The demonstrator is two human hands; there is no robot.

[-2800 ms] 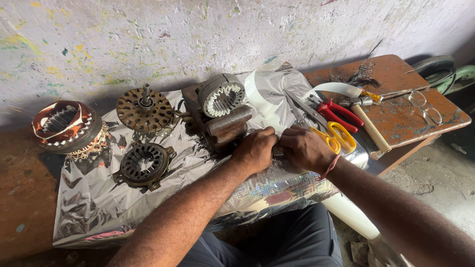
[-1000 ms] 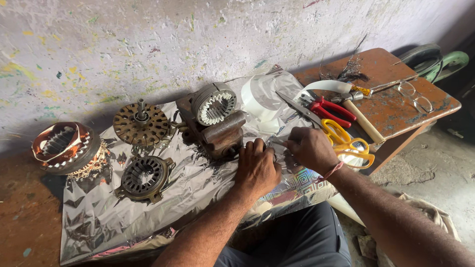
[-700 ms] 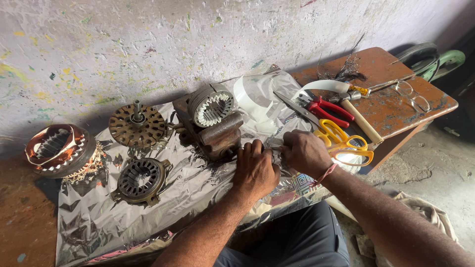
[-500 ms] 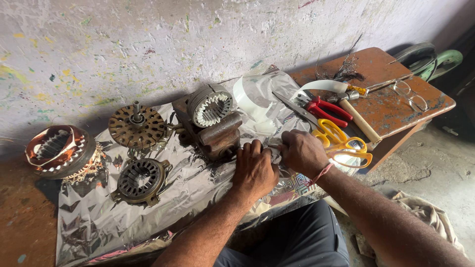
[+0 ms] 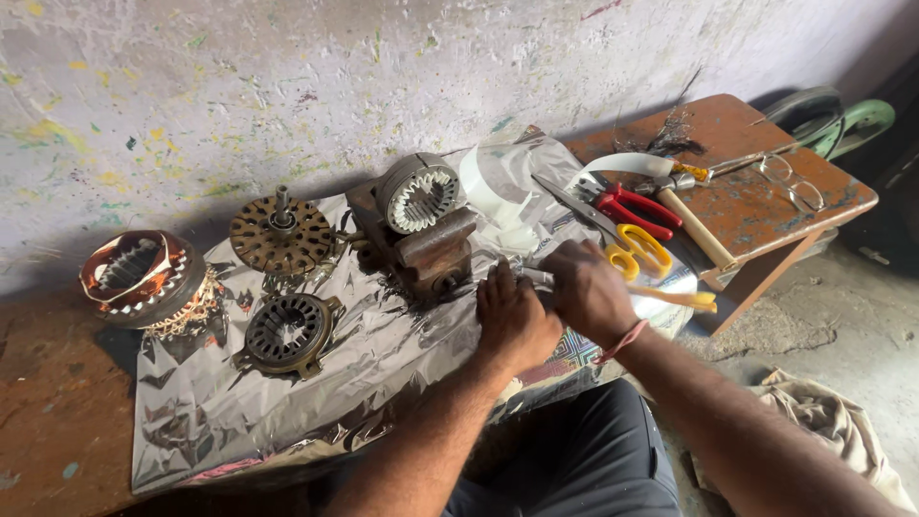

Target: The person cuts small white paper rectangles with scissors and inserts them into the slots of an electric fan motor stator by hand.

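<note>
Thin pale strip, pinched between both hands.

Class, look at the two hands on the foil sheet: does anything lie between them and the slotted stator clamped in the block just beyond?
Nothing visible does. The left hand and right hand rest just in front of the stator, with only bare foil sheet between.
</note>
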